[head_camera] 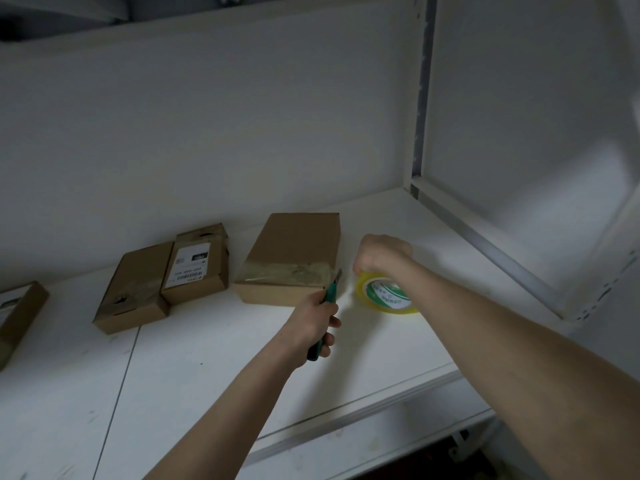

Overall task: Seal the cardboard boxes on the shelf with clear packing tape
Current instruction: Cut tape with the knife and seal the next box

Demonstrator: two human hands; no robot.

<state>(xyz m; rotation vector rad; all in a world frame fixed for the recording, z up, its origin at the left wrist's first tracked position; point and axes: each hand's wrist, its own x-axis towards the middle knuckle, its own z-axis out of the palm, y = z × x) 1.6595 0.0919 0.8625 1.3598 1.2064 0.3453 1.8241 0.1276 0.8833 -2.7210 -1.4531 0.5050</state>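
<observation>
The cardboard box [294, 247] being worked on lies flat towards the back of the white shelf [207, 368], flaps closed; a band of clear tape [287, 273] crosses its near end from edge to edge, shiny and a little wrinkled. Just beside its right near corner stands the tape roll [384, 295], yellowish with a green and white core, tilted on the shelf; the right hand [382, 254] grips it from above, fingers curled over the rim. Any film stretched between roll and box is too clear to make out. The left hand [315, 322] is wrapped round the handle of a green utility knife [330, 295]; its blade points up at that same corner, at or just off the cardboard.

Judging by this, the strip is laid and the cut is in hand; the next move calls for the roll to be held taut and away from the box while the blade goes through the film close to the corner, without scoring the cardboard; then the loose end needs smoothing down.

To the left, well apart from this one, a box with a white label [197, 261] touches a plain box [135, 289], both closed with patches of tape on them; another box [17, 313] sits at the far left edge, partly cut off; what any of them holds is hidden.
</observation>
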